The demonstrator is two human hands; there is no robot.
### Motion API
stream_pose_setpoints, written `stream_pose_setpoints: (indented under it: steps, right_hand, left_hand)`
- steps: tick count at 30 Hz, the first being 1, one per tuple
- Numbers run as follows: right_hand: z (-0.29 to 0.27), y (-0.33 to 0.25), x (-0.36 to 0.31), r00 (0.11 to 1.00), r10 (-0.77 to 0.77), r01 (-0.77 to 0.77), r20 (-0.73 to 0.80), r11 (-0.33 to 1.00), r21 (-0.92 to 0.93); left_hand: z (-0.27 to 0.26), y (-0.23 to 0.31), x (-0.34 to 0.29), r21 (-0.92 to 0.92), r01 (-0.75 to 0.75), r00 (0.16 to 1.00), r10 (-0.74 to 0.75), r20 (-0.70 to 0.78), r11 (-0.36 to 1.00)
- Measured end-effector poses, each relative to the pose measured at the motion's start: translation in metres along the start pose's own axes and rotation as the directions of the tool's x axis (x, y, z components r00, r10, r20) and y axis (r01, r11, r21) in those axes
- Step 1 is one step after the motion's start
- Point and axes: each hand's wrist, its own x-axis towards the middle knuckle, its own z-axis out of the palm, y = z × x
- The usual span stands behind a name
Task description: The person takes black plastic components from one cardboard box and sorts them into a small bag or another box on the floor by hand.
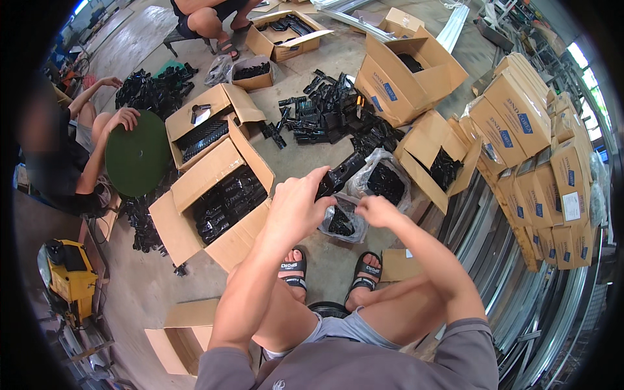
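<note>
My left hand (300, 203) is closed around a long black part (344, 174), glossy and shaped like a bracket or hinge, held tilted over the bags. My right hand (379, 212) is beside it, with fingers curled together at the edge of a clear plastic bag (356, 233) of small black pieces. What those fingers pinch, if anything, is too small to make out. Just beyond stands a second, larger plastic bag (404, 195), also filled with small black pieces. Left of my left hand, an open cardboard box (177, 229) holds rows of similar black parts (229, 205).
Loose black parts (318, 120) lie heaped on the concrete floor ahead. Open cartons (411, 84) stand around them, and stacked boxes (510, 123) rise at the right beside long metal bars (471, 227). At left a co-worker's hand (125, 119) rests on a green disc (138, 156).
</note>
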Motion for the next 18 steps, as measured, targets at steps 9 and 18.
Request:
stream_pose_setpoints:
  steps: [9,18]
  right_hand:
    - [0.066,0.12,0.079,0.799,0.409,-0.469,-0.442,0.883,-0.03]
    - [0.084,0.127,0.092,0.818,0.442,-0.48,-0.367,0.877,-0.013]
  left_hand:
    - [0.006,-0.013,0.003,0.151,-0.053,0.997,0.043,0.067,0.987]
    - [0.011,-0.022,0.009,0.215,-0.04,0.986,0.004,0.166,0.976]
